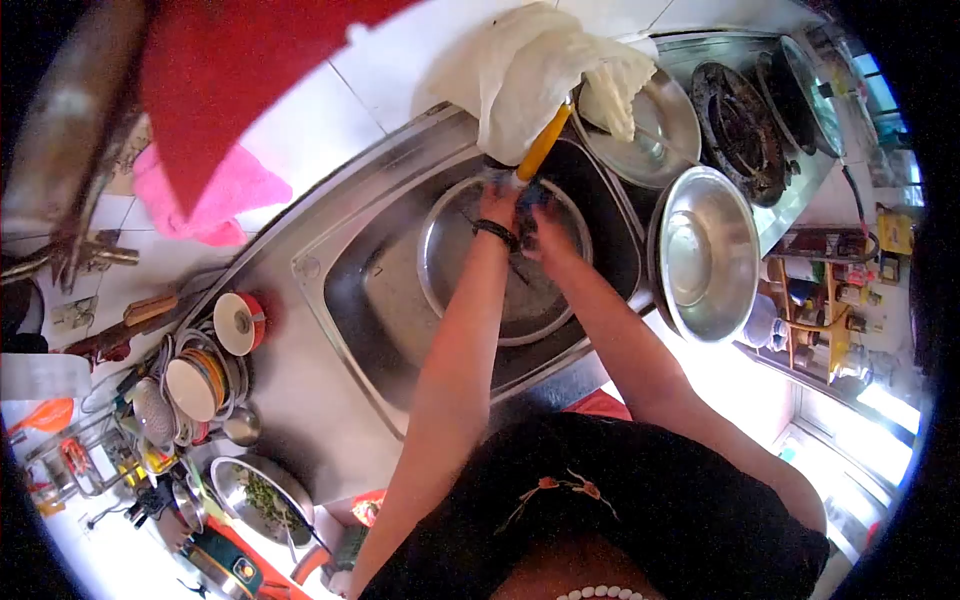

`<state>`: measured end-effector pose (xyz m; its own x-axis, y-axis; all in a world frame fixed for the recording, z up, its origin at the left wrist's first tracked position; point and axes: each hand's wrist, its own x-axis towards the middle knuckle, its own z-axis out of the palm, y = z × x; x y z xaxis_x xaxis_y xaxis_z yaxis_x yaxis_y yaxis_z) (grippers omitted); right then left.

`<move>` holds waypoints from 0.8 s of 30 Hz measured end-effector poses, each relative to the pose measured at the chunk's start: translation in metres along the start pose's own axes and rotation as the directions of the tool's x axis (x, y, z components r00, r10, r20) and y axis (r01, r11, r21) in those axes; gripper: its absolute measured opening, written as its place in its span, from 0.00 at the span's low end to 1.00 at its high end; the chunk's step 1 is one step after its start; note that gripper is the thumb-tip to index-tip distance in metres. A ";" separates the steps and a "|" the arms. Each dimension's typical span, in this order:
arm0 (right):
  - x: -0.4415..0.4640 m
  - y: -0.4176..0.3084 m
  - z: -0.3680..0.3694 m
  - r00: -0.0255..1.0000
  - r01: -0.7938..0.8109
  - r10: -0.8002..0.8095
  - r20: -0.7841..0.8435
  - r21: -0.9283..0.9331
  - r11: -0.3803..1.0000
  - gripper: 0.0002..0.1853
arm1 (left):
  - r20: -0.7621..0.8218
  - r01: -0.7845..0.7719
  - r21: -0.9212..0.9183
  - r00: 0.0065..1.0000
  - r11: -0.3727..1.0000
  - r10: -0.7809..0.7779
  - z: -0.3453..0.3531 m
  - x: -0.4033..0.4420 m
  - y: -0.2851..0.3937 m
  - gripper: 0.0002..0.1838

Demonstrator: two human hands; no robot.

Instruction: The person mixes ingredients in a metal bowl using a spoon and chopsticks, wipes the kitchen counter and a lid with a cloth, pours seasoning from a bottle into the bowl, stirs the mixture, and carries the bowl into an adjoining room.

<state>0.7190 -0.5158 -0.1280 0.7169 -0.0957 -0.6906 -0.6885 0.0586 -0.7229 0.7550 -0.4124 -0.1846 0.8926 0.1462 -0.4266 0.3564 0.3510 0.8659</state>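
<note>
Both hands are together over a round metal basin [435,262] that sits in the steel sink [345,320]. My left hand [500,207], with a dark band at the wrist, is at the basin's far side under the yellow tap hose [545,143]. Close to its right, my right hand [545,232] has its fingers bent near something dark that I cannot make out. A pale cloth [520,75] hangs over the tap. Blur and shadow hide most of the fingertips of both hands.
Right of the sink stand a metal bowl [707,255], a round pan with a lid [665,130] and a blackened burner [740,130]. At left are a red-and-white bowl [236,323], stacked dishes [192,388], a bowl of chopped greens [262,500] and a pink cloth [190,190].
</note>
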 end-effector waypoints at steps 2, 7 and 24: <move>-0.020 -0.006 -0.013 0.962 0.271 -0.274 0.013 -0.194 0.943 0.29 | 0.054 -0.152 0.069 0.987 0.986 0.148 -0.012 0.001 -0.017 0.26; -0.088 -0.105 -0.025 0.485 0.850 -0.875 0.006 -0.238 0.469 0.17 | 0.094 0.224 -0.747 0.968 0.626 -0.234 -0.017 -0.044 0.021 0.16; -0.088 -0.237 -0.006 0.360 0.359 -0.899 0.248 -0.927 -0.112 0.28 | 0.127 0.196 -0.671 0.981 0.715 -0.149 -0.069 -0.212 0.069 0.17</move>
<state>0.8178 -0.5271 0.1043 0.9046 0.1592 0.3954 0.2325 -0.9618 -0.1447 0.5714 -0.3549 -0.0525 0.8572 -0.0267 -0.5143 0.2444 0.9002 0.3605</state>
